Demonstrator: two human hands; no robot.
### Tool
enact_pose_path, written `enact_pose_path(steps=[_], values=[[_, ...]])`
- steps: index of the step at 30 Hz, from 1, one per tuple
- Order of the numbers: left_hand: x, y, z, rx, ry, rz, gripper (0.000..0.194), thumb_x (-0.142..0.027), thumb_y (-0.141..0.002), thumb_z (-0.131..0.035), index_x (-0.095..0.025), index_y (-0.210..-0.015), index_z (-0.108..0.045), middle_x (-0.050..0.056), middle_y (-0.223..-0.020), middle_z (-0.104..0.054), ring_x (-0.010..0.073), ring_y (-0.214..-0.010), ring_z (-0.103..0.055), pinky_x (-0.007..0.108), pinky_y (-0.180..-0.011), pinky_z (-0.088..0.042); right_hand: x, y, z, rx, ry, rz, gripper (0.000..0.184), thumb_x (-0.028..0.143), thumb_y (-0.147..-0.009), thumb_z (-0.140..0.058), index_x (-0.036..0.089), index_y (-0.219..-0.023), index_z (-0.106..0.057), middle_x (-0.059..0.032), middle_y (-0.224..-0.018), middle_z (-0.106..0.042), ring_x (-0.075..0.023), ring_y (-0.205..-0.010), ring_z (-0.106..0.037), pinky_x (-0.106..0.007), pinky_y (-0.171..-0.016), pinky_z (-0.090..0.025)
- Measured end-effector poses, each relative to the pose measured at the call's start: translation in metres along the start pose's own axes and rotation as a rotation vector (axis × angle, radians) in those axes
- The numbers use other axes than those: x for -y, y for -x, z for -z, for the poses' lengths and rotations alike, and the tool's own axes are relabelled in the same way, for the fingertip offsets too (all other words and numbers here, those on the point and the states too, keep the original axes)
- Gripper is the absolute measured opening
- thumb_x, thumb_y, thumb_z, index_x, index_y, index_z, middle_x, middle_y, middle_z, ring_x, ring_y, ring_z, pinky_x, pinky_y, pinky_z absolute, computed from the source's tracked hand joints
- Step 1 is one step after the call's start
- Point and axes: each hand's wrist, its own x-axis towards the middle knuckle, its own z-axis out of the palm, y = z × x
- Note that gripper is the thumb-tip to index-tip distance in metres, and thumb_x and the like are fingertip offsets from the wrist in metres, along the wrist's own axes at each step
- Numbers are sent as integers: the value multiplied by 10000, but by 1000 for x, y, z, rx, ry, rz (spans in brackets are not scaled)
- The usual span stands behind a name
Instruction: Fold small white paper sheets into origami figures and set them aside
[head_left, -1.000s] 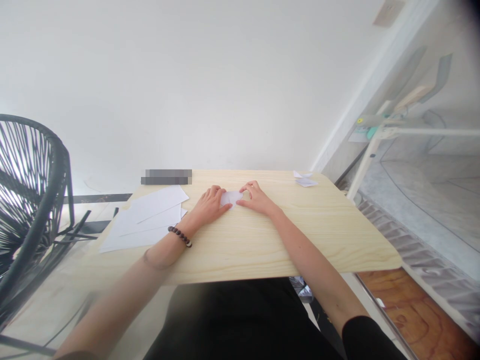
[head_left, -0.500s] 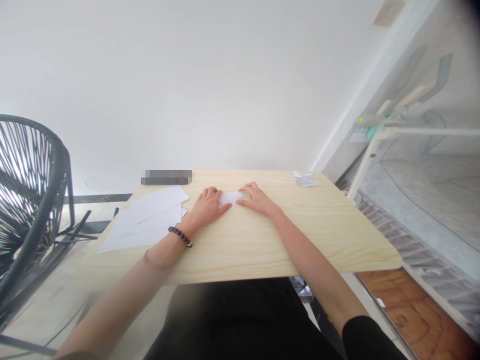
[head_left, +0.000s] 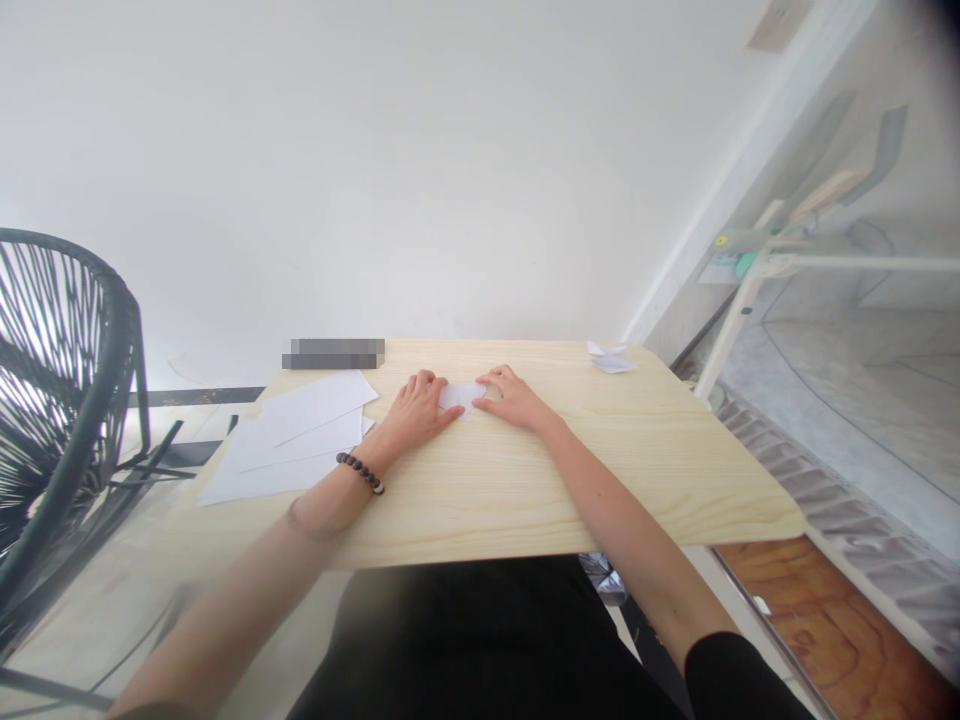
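Apparently midway, head view: from where I stand, a small white paper sits between the left hand and the right hand, low over the pale counter.
Left hand: palm down, fingers curled, partly closed on the paper's left end, thumb stretched along the near edge.
Right hand: half curled, thumb and forefinger arched apart with a gap between them, their tips keeping hold of the paper's right end.
Small paper: compact beside the sheets, so I'd judge it has some folds in it; the fingers cover its ends, and I cannot tell how many.
Done, it seems: well off to the right of the right hand, near the counter's far edge, rests a white folded paper shape with flaps standing out; whether it is one piece or two, I can't make out.
Left over, by my guess: to the left of the left hand, large white sheets lie flat and overlapping, with no folds that I can see.
Beyond the left hand: a dark, blurred-out block at the counter's far edge, too masked to identify.
Stage: the piece in hand looks unfinished, its shape flatter than the one on the right.
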Motion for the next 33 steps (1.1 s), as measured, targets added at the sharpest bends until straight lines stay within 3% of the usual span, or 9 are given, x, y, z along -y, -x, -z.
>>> enact_pose_path(steps=[16,25,33], values=[[1,0,0,-14,37,-17,477,-484,-747,-409,-157,-1093,-376,100,-1026,-386,229,-944,-413,381,-799,-359,3,1,3,-51,-47,43,409,393,-663,-556,204,-1017,-480,-40,-1039,-445,-144,-885,-451,-302,-785,-358],[0,1,1,19,19,-25,462,-496,-768,-366,-234,-1148,-388,91,-1051,-364,233,-954,-405,402,-819,-335,1,2,2,-56,-91,49,416,389,-642,-580,207,-1003,-484,-41,-1024,-445,-138,-873,-450,-299,-782,-358],[0,1,1,12,12,-24,468,-491,-766,-373,-218,-1145,-396,94,-1034,-364,228,-938,-406,398,-823,-333,2,2,2,-45,-71,33,413,413,-650,-568,208,-1002,-499,-42,-1008,-445,-136,-856,-454,-304,-798,-352]])
